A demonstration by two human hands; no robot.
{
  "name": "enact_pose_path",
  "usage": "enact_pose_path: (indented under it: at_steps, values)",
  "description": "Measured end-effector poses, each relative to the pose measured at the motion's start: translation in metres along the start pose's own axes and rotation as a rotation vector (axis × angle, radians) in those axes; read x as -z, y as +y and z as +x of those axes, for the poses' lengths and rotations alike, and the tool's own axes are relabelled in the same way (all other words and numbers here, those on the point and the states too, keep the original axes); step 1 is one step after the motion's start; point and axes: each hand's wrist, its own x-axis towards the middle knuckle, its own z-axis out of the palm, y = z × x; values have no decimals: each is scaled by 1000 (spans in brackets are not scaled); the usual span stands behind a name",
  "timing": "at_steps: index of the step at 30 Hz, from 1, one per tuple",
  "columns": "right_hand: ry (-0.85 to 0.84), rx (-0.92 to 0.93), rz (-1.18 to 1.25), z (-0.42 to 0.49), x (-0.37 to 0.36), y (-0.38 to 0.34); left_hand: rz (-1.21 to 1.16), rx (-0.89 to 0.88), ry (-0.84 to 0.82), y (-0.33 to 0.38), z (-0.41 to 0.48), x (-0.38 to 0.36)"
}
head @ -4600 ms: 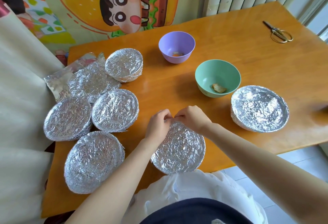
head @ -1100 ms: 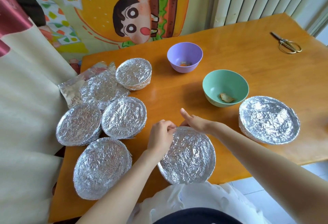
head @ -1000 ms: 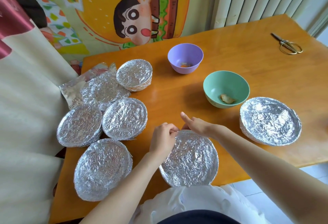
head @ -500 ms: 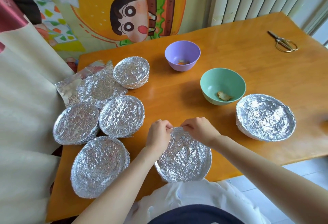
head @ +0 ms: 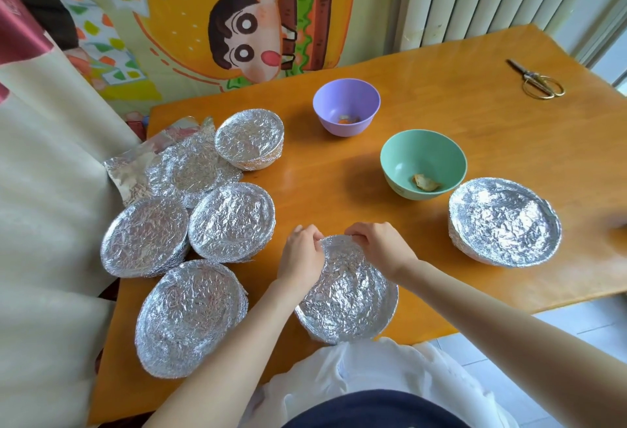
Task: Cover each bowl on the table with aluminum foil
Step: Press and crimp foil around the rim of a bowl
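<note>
Where the table (head: 509, 142) edge nears the person: foiled bowl (head: 349, 302), far rim pinched by curled fingers of left hand (head: 300, 258) and right hand (head: 381, 246); green bowl (head: 403, 159), uncovered, just beyond right hand; purple bowl (head: 346, 98), uncovered, farther beyond; scissors (head: 520, 69), far right of both.

The table (head: 475, 142) bears foil-covered bowls (head: 504, 220), purple bowl (head: 346, 102), green bowl (head: 424, 156), scissors (head: 537, 80).

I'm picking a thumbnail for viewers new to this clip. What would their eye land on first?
First, the shiny cluster of foil-covered bowls crowding the left of the table. Next, the left hand and right hand pinching the far rim of the foil-wrapped bowl at the near edge. Beyond it, the purple bowl and the green bowl stand out, both uncovered.
</note>
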Motion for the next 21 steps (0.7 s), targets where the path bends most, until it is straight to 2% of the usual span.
enact_pose_path:
  at_steps: [4, 7, 13, 17, 21]
  values:
    - [-42, -13, 42, 12, 1, -5, 30, 24, -28, -5, 1, 1]
    - [-111, -20, -28, 13, 1, -2, 27, 38, -78, -11, 1, 5]
    - [-127, 10, -51, 10, -1, -2, -49, -88, -92, -7, 5, 3]
    - [-166, 40, -82, 10, -5, -5, -46, -89, -45, -3, 6, -3]
    - [-225, 29, 22, 18, -2, -4, -34, -74, -20, -4, 4, -4]
